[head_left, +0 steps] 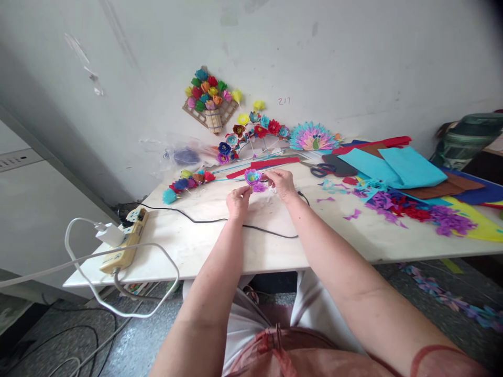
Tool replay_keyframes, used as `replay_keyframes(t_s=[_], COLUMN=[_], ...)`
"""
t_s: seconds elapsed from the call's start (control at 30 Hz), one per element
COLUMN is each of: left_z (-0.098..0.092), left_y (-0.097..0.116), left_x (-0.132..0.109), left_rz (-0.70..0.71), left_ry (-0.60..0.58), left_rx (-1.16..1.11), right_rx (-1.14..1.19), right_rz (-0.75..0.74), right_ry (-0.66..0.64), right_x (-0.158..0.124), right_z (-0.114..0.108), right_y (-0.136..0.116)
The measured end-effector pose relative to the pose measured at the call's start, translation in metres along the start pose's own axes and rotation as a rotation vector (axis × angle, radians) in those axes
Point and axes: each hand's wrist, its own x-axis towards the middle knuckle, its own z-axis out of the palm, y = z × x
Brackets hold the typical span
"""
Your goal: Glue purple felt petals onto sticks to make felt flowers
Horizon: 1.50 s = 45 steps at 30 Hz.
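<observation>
Above the middle of the table, a small purple paper flower (252, 176) with a light-blue inner ring and yellowish centre is between my hands. My left hand (238, 203) is closed in a pinch at its lower left side. My right hand (281, 183) pinches at its right edge; the fingertips partly cover the spot. A loose-looking purple petal (259, 187) shows just under the bloom, and I cannot tell whether it is attached. Something small and white (272, 189) sits below my right fingers, too small to name.
Finished paper flowers (190, 180) lie at the left. Scissors (323, 169), purple scraps (352, 214) and crepe paper sheets (412, 166) spread on the right. A black cable (271, 231) crosses the table (275, 256) from a power strip (124, 246).
</observation>
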Motion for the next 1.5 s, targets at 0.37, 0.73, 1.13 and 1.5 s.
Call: replay_keyframes(t_s=[0.37, 0.73, 1.13, 1.5], left_z=[-0.004, -0.006, -0.007, -0.009], left_y=[0.011, 0.015, 0.015, 0.012], left_x=[-0.001, -0.003, -0.005, -0.005], left_rz=[-0.182, -0.205, -0.225, -0.295], left_ry=[-0.239, -0.334, -0.415, -0.487], left_rx=[-0.424, -0.468, -0.507, -0.619], right_rx=[0.211, 0.351, 0.413, 0.321], right_rz=[0.133, 0.135, 0.148, 0.159], right_ry=[-0.245, -0.371, -0.332, -0.38], right_x=[-0.001, -0.004, -0.004, -0.006], right_z=[-0.004, -0.004, -0.004, -0.003], right_y=[0.002, -0.005, -0.007, -0.004])
